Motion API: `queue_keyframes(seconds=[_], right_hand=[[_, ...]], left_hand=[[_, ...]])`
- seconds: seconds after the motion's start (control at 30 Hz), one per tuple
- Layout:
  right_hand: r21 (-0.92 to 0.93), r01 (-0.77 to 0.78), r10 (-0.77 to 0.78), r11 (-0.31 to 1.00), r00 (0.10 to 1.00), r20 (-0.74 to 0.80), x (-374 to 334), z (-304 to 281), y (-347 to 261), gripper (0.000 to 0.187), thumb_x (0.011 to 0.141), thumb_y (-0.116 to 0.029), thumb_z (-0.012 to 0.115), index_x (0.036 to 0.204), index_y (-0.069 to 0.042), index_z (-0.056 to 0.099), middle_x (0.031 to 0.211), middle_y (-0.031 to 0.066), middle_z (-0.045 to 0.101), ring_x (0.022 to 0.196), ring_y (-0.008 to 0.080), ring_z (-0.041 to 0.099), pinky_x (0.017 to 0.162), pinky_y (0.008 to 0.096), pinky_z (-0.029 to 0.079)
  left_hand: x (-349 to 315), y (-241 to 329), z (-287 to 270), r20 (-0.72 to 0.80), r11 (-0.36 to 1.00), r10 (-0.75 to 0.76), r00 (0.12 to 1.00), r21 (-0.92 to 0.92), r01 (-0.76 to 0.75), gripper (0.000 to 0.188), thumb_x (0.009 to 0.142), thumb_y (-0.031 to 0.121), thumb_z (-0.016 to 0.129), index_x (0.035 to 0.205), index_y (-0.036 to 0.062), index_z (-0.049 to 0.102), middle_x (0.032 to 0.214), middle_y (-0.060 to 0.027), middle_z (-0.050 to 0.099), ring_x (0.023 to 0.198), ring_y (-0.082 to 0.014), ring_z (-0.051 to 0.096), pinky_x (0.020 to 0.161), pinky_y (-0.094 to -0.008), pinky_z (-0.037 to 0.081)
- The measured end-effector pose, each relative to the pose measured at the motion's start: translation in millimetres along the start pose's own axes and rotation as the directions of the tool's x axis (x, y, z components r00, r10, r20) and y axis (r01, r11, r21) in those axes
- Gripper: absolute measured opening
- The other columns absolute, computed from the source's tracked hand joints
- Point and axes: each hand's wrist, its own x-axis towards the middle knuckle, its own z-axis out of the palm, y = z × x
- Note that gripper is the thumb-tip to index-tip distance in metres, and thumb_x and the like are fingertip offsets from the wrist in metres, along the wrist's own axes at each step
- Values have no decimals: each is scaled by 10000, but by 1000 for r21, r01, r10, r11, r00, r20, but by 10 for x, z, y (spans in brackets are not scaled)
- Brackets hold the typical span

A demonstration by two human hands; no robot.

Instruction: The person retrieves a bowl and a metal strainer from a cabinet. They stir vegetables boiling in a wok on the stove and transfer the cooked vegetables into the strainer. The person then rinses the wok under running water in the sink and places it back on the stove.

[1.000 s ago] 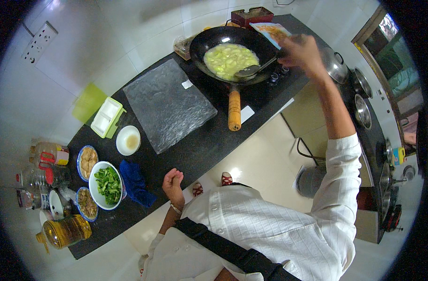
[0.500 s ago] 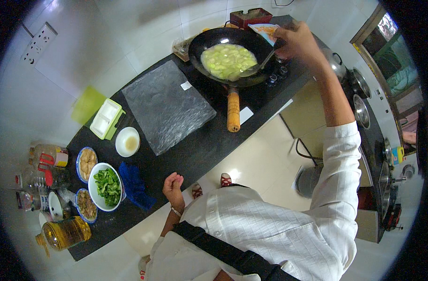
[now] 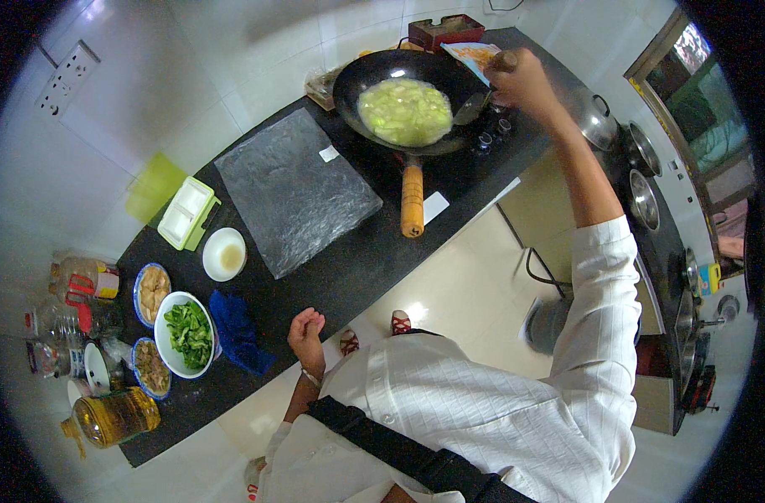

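Observation:
A black wok point(image 3: 349, 88) sits on the stove, with pale green pieces point(image 3: 406, 111) in cloudy liquid inside it. My right hand point(image 3: 521, 82) is closed round the handle of a spatula point(image 3: 469, 109). The spatula's blade is at the wok's right inner wall, beside the food. The wok's wooden handle point(image 3: 412, 201) points toward me. Over the counter's front edge, my left hand point(image 3: 305, 331) is loosely curled with nothing visible in it. Nearest to it lies a blue cloth point(image 3: 238, 333) on the counter.
On the left stand a white bowl of chopped green peppers point(image 3: 189, 335), two blue-rimmed dishes, a small white bowl point(image 3: 224, 255), a green-and-white container point(image 3: 188, 213) and an oil jug point(image 3: 116, 417). A dark sheet point(image 3: 294, 193) covers the mid-counter. Steel pots point(image 3: 596, 121) stand at right.
The spatula has moved right and up, out of the food to the wok's right side. My right hand has shifted slightly with it. My left hand stays curled in place.

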Motion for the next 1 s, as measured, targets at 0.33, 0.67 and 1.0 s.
queue_keyframes(seconds=[0.33,0.67,1.0], right_hand=[[-127,408,-419,904,905,-75,-56,313,227,129,748,-78,607,850,-5,636,762,147,631,698,237,602,665,321,481],[2,455,-447,891,875,186,-296,596,148,139,770,-6,567,908,-3,580,761,172,605,722,324,599,696,342,478],[-89,702,-593,707,656,467,-360,719,88,304,627,79,556,913,-23,550,777,199,560,767,386,572,648,439,455]], left_hand=[[-1,9,24,8,1000,6,1000,-1,-6,191,861,-21,477,1040,-41,539,943,-124,581,857,-185,585,802,-328,520],[4,12,20,26,1000,6,1000,-12,-6,186,858,-15,488,1033,-28,549,947,-108,580,860,-170,580,801,-317,518],[1,-4,-1,29,1000,4,1000,-30,-3,167,869,9,499,1023,-25,555,927,-97,587,834,-164,587,793,-315,521]])
